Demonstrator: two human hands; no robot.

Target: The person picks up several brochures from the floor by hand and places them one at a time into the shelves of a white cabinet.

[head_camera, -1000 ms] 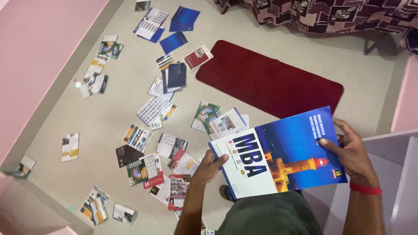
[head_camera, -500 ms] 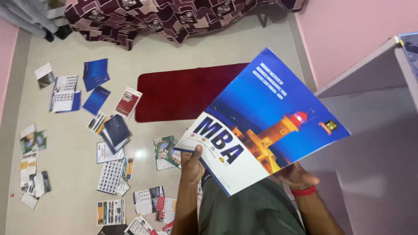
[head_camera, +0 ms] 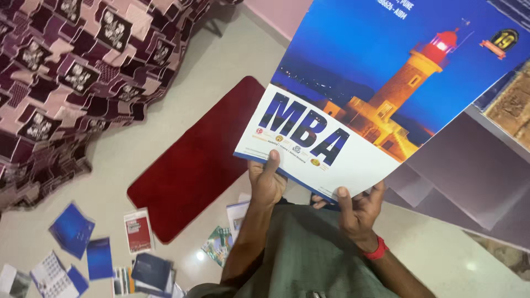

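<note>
I hold a large blue and white booklet (head_camera: 381, 77) with a lit lighthouse picture on its cover, raised up in front of me. My left hand (head_camera: 266, 179) grips its lower left edge, thumb on the cover. My right hand (head_camera: 356, 209), with a red band at the wrist, grips the bottom edge further right. The booklet's top right corner reaches over a pale shelf (head_camera: 469, 165) on the right.
A dark red mat (head_camera: 193, 160) lies on the beige floor. A maroon patterned bedcover (head_camera: 72, 72) hangs at the left. Several leaflets and small blue booklets (head_camera: 99, 256) are scattered at the lower left.
The booklet has risen and moved right toward the shelf. My right hand shifted from underneath it to its bottom edge. The view swung right and up, so fewer floor leaflets show.
</note>
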